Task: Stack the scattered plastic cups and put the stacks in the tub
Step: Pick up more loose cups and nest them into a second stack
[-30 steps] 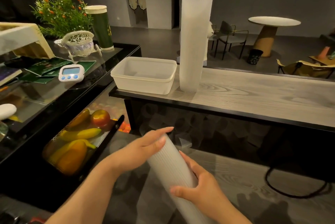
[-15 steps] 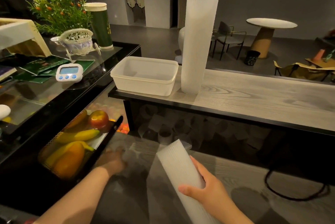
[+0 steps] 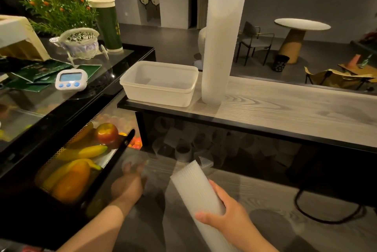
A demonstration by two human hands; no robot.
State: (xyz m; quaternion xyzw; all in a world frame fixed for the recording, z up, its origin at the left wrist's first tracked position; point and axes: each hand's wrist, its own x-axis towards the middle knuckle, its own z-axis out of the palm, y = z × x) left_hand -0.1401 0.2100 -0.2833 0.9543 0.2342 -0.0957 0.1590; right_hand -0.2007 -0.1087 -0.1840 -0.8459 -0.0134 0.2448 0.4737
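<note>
Right hand [image 3: 230, 214] grips the tilted cup stack [image 3: 199, 187]; left hand [image 3: 128, 185] reaches a loose cup [image 3: 133, 163], grasp unclear.

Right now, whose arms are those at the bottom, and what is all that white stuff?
Those arms belong to a person wearing a camera on their head, so you see what they see, looking down at their own hands. There is only this one view.

The right hand holds a stack of see-through plastic cups, pushed one inside another. The left hand reaches toward a single loose cup on the low wooden counter; whether it has hold of the cup is too blurry to tell.

Higher up, on the wooden shelf, sits an empty white tub, and beside it stands a very tall stack of cups. More loose cups lie in the dark space under that shelf.

On the left are a drawer of fruit and a little white timer.
</note>
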